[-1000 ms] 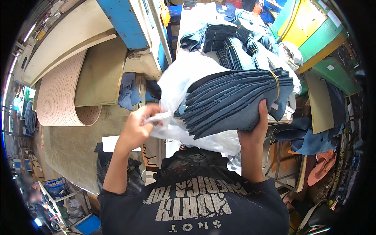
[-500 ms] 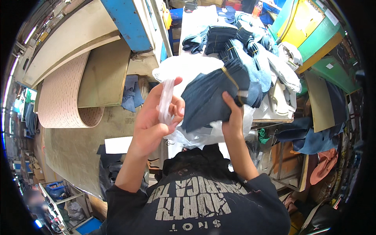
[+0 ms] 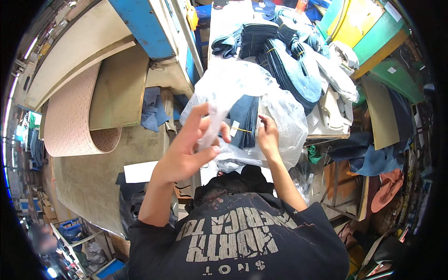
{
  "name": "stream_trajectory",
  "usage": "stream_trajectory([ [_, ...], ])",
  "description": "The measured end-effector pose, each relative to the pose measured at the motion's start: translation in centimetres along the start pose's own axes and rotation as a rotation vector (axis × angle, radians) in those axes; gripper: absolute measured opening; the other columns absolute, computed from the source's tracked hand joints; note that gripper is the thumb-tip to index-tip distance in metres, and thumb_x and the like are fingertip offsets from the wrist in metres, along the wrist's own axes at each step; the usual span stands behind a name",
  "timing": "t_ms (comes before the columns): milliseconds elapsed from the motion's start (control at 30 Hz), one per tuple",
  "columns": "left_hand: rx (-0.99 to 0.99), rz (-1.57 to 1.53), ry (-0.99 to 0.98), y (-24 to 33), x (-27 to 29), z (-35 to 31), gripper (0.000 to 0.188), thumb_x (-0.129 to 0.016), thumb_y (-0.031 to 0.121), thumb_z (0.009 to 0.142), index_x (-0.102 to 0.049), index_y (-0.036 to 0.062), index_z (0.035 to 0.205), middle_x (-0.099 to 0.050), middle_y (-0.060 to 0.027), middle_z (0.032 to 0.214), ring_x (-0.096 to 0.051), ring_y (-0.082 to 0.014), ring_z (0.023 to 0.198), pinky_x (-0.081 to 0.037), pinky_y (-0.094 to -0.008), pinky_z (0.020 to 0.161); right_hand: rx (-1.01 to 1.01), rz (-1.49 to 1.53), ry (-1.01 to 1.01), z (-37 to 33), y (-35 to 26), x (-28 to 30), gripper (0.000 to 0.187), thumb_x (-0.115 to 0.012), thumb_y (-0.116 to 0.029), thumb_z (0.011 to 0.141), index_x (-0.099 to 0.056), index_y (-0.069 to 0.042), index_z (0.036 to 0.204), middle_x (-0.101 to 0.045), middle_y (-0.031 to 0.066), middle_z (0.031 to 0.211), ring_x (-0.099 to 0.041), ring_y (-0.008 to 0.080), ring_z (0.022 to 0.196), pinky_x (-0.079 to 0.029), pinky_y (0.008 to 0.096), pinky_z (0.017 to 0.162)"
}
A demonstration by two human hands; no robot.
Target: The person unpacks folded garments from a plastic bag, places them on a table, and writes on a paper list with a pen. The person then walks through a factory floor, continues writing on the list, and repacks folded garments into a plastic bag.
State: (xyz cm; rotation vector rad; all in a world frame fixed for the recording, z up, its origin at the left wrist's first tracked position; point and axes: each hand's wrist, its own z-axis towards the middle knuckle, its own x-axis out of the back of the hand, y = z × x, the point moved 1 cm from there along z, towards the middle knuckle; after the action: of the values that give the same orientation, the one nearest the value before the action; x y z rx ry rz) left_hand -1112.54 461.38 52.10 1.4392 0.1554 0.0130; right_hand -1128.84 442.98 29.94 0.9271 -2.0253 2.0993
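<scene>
Inside crinkled clear plastic bag [image 3: 280, 107], banded dark denim bundle [image 3: 245, 119]

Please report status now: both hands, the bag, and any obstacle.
Left hand pinching clear bag edge. Right hand at the yellow-banded denim bundle inside the bag. Denim piles close behind; nothing between hands and bag.

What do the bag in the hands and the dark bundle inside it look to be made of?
The bag looks like thin clear plastic film: see-through, glossy and crinkled where the left hand pinches it. The bundle looks like stacked dark blue denim pieces, matte, tied with a thin yellowish band; the right hand rests by it.
</scene>
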Motion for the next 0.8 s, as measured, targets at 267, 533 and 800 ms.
stream_trajectory([
  [267,0.000,-0.048,0.251,0.6,1.2,0.1,0.087,-0.050,-0.003,0.091,-0.009,0.0142,0.165,-0.062,-0.0250,0.117,-0.052,-0.0064,0.062,-0.048,-0.0239,0.062,-0.024,-0.218,-0.313,0.0,-4.7,1.2,0.082,-0.072,-0.051,0.093,-0.047,0.011,0.142,-0.064,0.0314,0.129,-0.065,0.0383,0.122,-0.050,0.0414,0.103],
  [533,0.108,0.826,0.277,-7.7,2.8,2.9,0.063,-0.060,0.016,0.091,-0.043,0.0035,0.150,-0.064,-0.0212,0.134,-0.066,-0.0317,0.107,-0.052,-0.0443,0.093,-0.333,0.385,-0.240,3.2,-2.3,-0.7,0.071,-0.073,-0.041,0.092,-0.052,0.005,0.142,-0.066,0.0199,0.125,-0.065,0.0251,0.113,-0.049,0.0344,0.102],
  [800,0.700,1.428,0.256,-17.1,5.7,9.3,0.081,-0.069,0.059,0.082,-0.055,0.0162,0.149,-0.050,-0.0166,0.155,-0.034,-0.0336,0.151,-0.021,-0.0547,0.122,-0.195,0.138,-0.437,4.8,-4.1,0.6,0.094,-0.080,-0.057,0.081,-0.050,0.004,0.146,-0.066,0.0254,0.130,-0.064,0.0313,0.120,-0.052,0.0421,0.099],
])
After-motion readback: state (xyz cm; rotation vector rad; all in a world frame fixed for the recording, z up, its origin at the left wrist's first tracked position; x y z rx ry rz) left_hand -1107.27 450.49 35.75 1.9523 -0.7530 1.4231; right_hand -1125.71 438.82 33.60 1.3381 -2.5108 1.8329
